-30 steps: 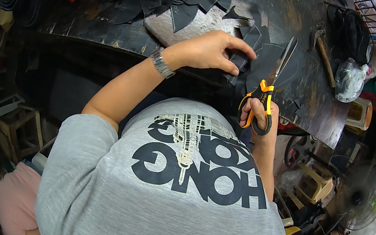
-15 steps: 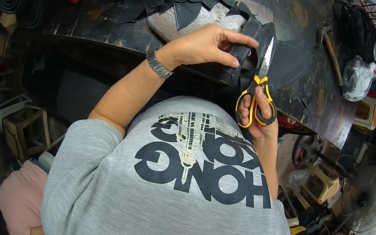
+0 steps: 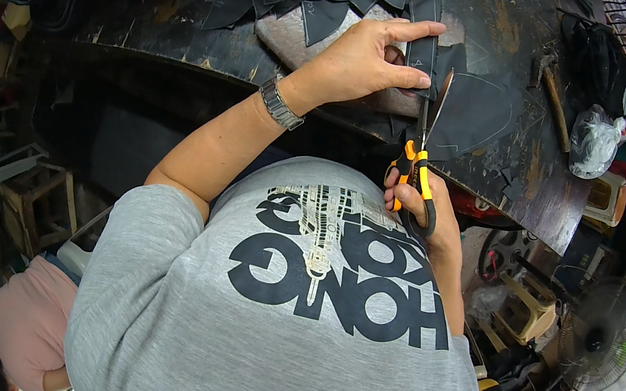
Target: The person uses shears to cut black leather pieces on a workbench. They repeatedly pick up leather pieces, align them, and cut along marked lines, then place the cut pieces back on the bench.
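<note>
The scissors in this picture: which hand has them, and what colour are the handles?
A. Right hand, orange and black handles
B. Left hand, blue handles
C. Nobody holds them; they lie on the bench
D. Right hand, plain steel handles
A: the right hand grips the scissors by orange and black handles, blades at the dark piece that the left hand presses on the workbench.

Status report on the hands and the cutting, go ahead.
Left hand pinning black strip on workbench. Right hand gripping orange-handled scissors, blades at dark sheet. Hammer lying apart.
</note>
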